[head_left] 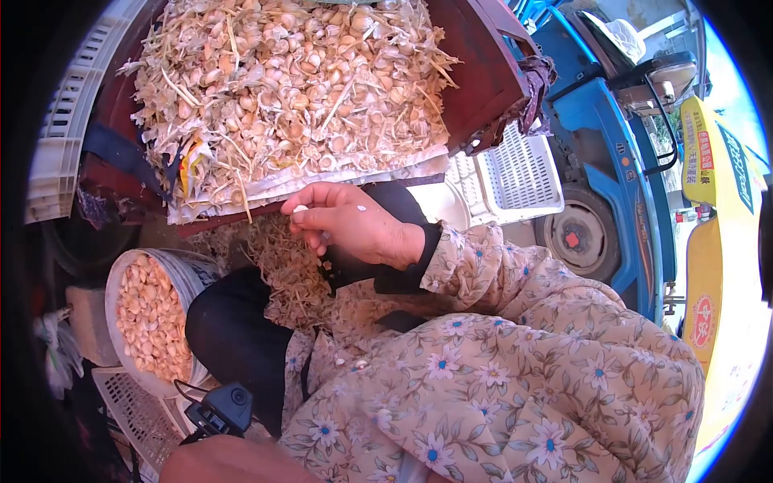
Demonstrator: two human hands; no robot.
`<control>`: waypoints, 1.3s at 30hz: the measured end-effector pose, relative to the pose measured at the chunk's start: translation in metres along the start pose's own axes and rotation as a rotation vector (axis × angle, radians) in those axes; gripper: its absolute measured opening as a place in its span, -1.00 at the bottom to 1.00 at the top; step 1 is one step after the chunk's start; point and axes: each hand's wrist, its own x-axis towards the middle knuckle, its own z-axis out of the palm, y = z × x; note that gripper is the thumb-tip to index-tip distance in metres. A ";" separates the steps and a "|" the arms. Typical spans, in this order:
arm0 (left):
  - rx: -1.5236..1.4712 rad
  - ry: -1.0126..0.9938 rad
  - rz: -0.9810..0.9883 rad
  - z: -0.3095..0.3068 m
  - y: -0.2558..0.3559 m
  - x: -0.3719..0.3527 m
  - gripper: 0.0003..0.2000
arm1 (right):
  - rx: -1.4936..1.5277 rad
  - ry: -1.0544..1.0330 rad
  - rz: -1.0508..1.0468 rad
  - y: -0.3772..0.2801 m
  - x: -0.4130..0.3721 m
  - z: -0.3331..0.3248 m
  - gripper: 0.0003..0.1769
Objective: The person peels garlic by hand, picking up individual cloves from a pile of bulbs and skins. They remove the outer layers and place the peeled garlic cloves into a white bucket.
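The right hand (346, 221) is pinched narrow, with a small pale piece (300, 208), seemingly a garlic clove, at the thumb and index finger; its long axis is too small to read. Just beyond this hand, the heap of garlic (298, 97) covers much of the worktop (475, 88). The bucket of cloves (153, 318) sits left of the right hand and nearer the body. The left arm (233, 465) shows low down; whether its hand grips anything, I cannot tell.
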 end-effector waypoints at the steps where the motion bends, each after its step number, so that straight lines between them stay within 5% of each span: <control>1: -0.012 0.001 -0.016 0.000 0.000 -0.001 -0.88 | -0.023 0.015 -0.024 -0.004 0.008 -0.002 -0.83; 5: -0.081 -0.077 -0.101 -0.015 0.009 0.007 -0.88 | -0.043 0.065 -0.054 -0.021 0.041 -0.004 -0.80; 8: -0.269 0.045 -0.193 -0.008 0.014 -0.007 -0.89 | -0.100 0.120 -0.085 -0.028 0.055 0.003 -0.80; 12: -0.400 0.093 0.042 -0.008 -0.011 -0.009 -0.90 | -0.214 0.222 -0.161 -0.007 0.074 0.029 -0.71; 14: -0.449 0.257 0.100 0.009 -0.012 -0.012 -0.92 | -0.339 -0.025 -0.137 0.004 0.072 0.073 -0.61; 16: -0.448 0.332 0.162 0.011 -0.013 -0.010 -0.93 | -0.405 -0.302 -0.363 0.026 0.078 0.116 -0.50; 18: -0.412 0.257 0.248 0.000 -0.019 -0.004 -0.94 | -0.865 -0.242 -0.723 0.035 0.088 0.145 -0.32; 20: -0.440 0.217 0.251 -0.002 -0.020 -0.009 -0.94 | -0.980 -0.384 -0.598 0.038 0.105 0.140 -0.35; 23: -0.500 0.236 0.198 -0.005 -0.010 -0.026 -0.95 | -0.982 -0.225 -0.850 0.036 0.115 0.107 -0.53; 26: -0.534 0.434 0.160 0.010 0.003 -0.036 -0.91 | -1.060 -0.108 -0.867 0.010 0.110 0.069 -0.67; 31: -0.485 -0.057 0.121 -0.054 -0.004 -0.052 -0.71 | -1.262 0.135 -0.932 -0.021 0.103 0.013 -0.81; 34: -0.166 0.252 0.075 -0.062 -0.013 -0.080 -0.79 | -1.438 0.225 -0.925 -0.018 0.110 -0.005 -0.82; 35: -0.002 0.775 -0.121 -0.038 -0.009 -0.085 -0.81 | -1.507 0.225 -0.918 -0.013 0.113 -0.008 -0.80; 39: 0.281 1.074 -0.290 -0.055 -0.043 -0.103 -0.72 | -1.571 0.224 -0.817 -0.004 0.107 -0.003 -0.77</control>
